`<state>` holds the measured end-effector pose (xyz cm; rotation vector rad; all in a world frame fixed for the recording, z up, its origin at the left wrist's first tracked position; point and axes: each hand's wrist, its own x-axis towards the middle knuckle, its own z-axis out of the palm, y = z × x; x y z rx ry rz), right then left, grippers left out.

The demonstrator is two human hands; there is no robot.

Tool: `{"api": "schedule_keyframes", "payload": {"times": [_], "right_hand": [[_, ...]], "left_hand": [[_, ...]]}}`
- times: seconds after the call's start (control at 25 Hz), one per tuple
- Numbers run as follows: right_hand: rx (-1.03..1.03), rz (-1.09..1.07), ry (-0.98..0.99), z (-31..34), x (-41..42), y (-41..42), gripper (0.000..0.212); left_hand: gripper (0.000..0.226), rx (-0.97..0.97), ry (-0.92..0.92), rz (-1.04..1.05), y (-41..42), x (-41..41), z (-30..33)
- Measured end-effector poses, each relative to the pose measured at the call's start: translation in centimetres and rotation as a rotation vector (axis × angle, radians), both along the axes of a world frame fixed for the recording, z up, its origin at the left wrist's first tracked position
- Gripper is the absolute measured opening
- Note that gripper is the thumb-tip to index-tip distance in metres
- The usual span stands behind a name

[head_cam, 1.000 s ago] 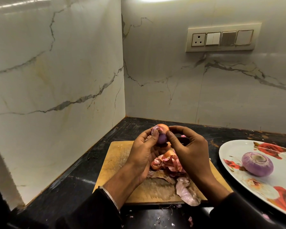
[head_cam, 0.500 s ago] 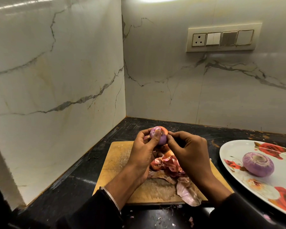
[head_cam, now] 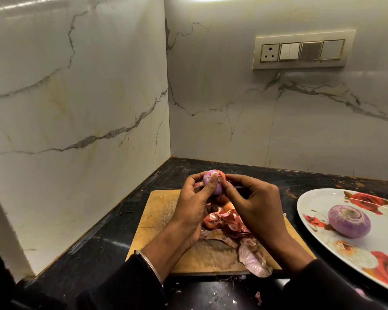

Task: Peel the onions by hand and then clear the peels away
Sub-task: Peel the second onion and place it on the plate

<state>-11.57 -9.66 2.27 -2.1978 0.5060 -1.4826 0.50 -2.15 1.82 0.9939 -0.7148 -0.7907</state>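
1. The onion (head_cam: 213,183) you hold at frame centre is small, purple where bared, with a scrap of orange skin at its top.
2. The peels (head_cam: 229,229), pink-orange and papery, lie heaped just below it, lower centre.
3. The peeled onion (head_cam: 349,221), purple with a pale cut top, sits at right.

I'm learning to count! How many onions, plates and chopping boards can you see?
Onions: 2, one in the hands, one on the plate
Plates: 1
Chopping boards: 1
Total: 4
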Motion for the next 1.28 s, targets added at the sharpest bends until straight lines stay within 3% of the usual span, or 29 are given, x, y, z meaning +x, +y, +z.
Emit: {"api": "schedule_keyframes", "payload": {"times": [0.52,0.76,0.88,1.08,1.28], "right_hand": [[-0.063,-0.070,0.044,-0.1,0.0,-0.3,0.008],[-0.051,-0.097,0.039,-0.3,-0.2,-0.6,0.005],[-0.062,-0.062,0.029,-0.3,0.0,-0.3,0.013],[0.091,0.038,0.052,-0.2,0.0,-0.9,0.034],[0.206,0.094,0.031,-0.3,0.0,-1.3,0.024]], "left_hand": [[0.049,0.028,-0.063,0.021,-0.4,-0.1,-0.5],[0.046,0.052,-0.116,0.011,-0.6,-0.2,-0.9],[0.043,0.038,-0.054,0.022,-0.6,0.0,-0.7],[0.039,0.022,-0.047,0.043,-0.5,0.2,-0.4],[0.033,0.034,-0.089,0.061,-0.5,0.1,-0.4]]}}
